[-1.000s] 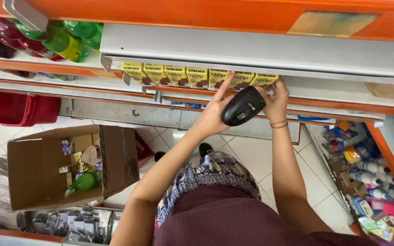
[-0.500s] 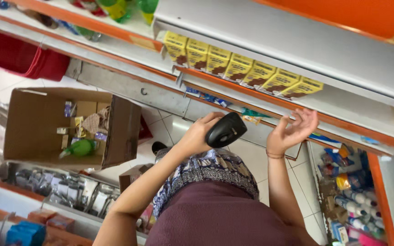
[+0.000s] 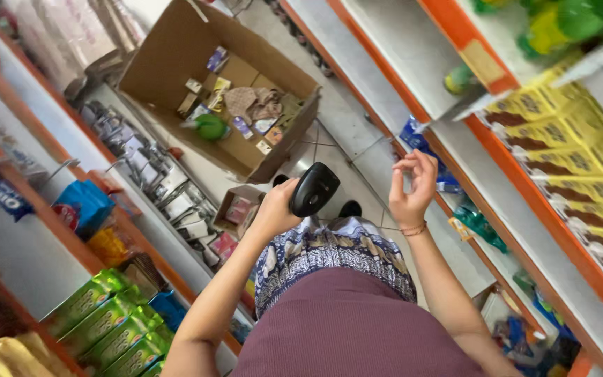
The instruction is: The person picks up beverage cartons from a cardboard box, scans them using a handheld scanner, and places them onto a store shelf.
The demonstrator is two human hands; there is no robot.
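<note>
Black handheld barcode scanner, gripped in the left hand at waist height in a shop aisle. Rounded, glossy head tilted up and toward the shelving on the right, handle hidden inside the closed fingers. Held above a patterned skirt and the tiled floor, just beside the empty right hand, which is raised with fingers loosely curled, thumb and forefinger nearly touching, a thin bracelet at the wrist. Scanner and right hand apart, not touching.
</note>
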